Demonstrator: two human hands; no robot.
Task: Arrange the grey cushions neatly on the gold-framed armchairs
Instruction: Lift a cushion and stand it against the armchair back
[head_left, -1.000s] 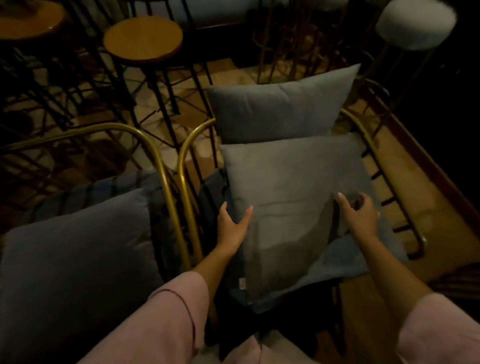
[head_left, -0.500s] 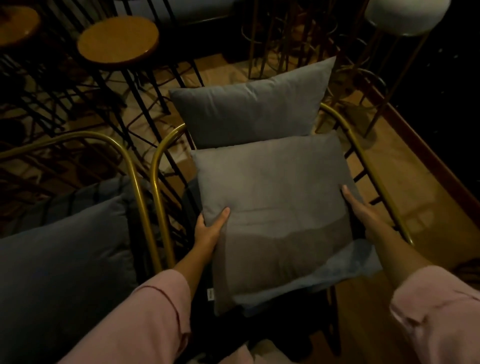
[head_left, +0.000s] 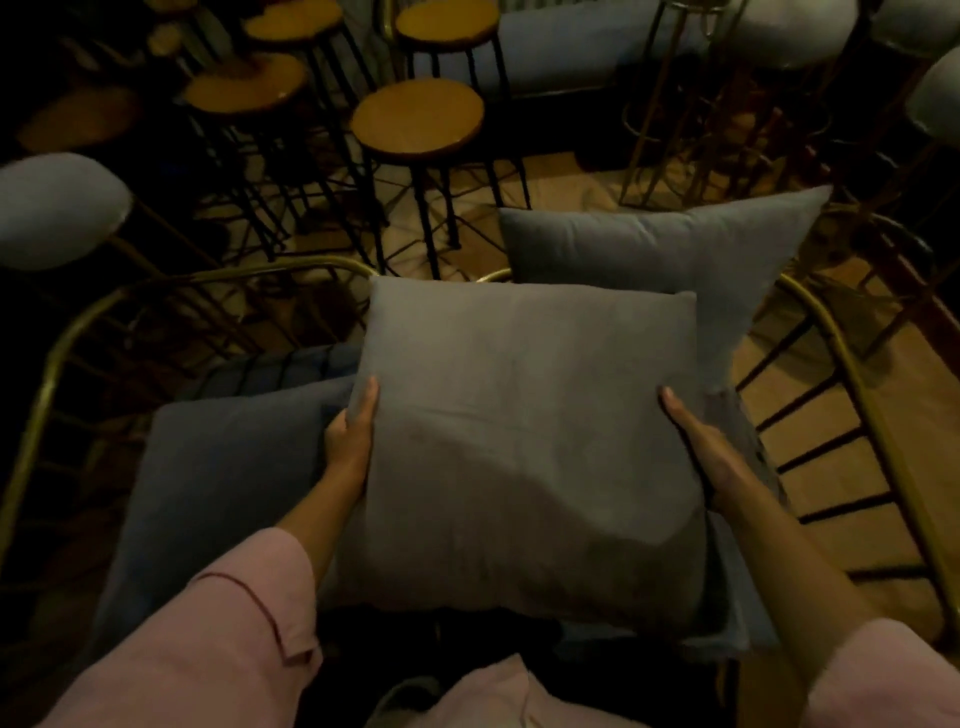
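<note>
A square grey cushion (head_left: 524, 441) is held up in front of me, gripped by its two sides. My left hand (head_left: 350, 441) clamps its left edge and my right hand (head_left: 706, 452) presses its right edge. Behind it a second grey cushion (head_left: 670, 249) leans upright against the back of the right gold-framed armchair (head_left: 852, 374). A darker grey cushion (head_left: 223, 483) lies on the seat of the left gold-framed armchair (head_left: 57, 364). The held cushion hides the rails between the two chairs.
Several round wooden stools (head_left: 418, 119) on black legs stand just beyond the chairs. Pale padded stools are at the left (head_left: 57, 208) and top right (head_left: 795, 31). A wooden floor (head_left: 831, 467) shows through the right chair's bars.
The grey cushion has risen off the right chair's seat and come toward me and leftward. Both hands went from touching its edges to gripping its sides. My view has tilted up.
</note>
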